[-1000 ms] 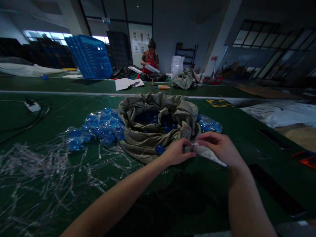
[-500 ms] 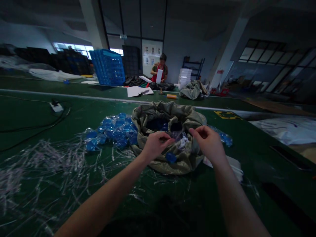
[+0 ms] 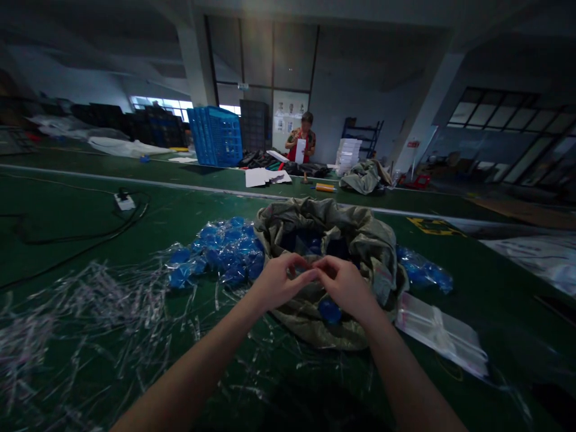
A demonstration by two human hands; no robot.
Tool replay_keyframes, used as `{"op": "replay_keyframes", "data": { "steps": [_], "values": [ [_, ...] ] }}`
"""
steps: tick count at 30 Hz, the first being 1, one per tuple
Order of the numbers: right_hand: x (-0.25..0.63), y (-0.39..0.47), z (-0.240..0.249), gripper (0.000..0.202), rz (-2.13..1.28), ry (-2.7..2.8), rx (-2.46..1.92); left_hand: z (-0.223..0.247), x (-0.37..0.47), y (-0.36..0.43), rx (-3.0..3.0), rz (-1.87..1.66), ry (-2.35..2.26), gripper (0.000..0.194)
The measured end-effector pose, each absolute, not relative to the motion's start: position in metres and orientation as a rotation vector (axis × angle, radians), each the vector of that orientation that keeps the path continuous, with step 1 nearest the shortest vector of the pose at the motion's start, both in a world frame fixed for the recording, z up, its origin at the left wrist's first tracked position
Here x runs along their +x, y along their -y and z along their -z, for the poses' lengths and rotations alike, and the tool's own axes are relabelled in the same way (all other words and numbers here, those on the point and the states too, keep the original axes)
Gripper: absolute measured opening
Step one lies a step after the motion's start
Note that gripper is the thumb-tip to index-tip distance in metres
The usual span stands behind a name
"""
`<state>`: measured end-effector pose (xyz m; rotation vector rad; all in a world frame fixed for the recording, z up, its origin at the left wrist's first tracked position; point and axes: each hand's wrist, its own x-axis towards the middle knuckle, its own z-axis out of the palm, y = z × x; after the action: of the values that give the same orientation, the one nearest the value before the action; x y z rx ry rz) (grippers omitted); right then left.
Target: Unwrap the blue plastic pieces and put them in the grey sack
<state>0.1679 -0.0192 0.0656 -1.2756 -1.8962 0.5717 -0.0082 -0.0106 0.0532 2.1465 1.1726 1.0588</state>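
My left hand [image 3: 282,281] and my right hand [image 3: 344,285] meet fingertip to fingertip over the front of an olive woven sack [image 3: 306,333] with a rolled-down rim. Both are closed in a pinch on a thin clear plastic bag [image 3: 297,271], which shows only faintly between the fingers. Dark blue round pieces [image 3: 315,245] lie inside the sack. One blue round piece [image 3: 330,311] rests on its front fold, below my right hand.
Blue pieces in clear bags [image 3: 225,249] are heaped left of the sack; more bagged pieces [image 3: 425,270] lie right. A stack of clear bags [image 3: 441,333], plastic strips [image 3: 112,300] and a power strip [image 3: 125,201] lie on the green table. Across it, a person [image 3: 302,141] stands near a blue crate [image 3: 216,137].
My hands have come together from apart, the right moving left toward the other. The camera view has shifted, showing more of the clear bag stack at right.
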Motion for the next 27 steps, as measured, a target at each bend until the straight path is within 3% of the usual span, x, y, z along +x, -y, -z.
{"op": "replay_keyframes", "data": {
  "steps": [8, 18, 27],
  "values": [
    [0.163, 0.014, -0.062, 0.012, -0.512, 1.867, -1.324, -0.042, -0.004, -0.001, 2.125, -1.025, -1.395, 0.018],
    [0.155, 0.030, -0.066, 0.009, -0.071, 1.786, -1.478, -0.055, 0.001, 0.023, 2.442, -1.151, -1.574, 0.017],
    [0.156, 0.035, -0.075, 0.024, -0.257, 1.798, -1.444, -0.059, -0.005, 0.025, 2.504, -1.196, -1.703, 0.017]
  ]
}}
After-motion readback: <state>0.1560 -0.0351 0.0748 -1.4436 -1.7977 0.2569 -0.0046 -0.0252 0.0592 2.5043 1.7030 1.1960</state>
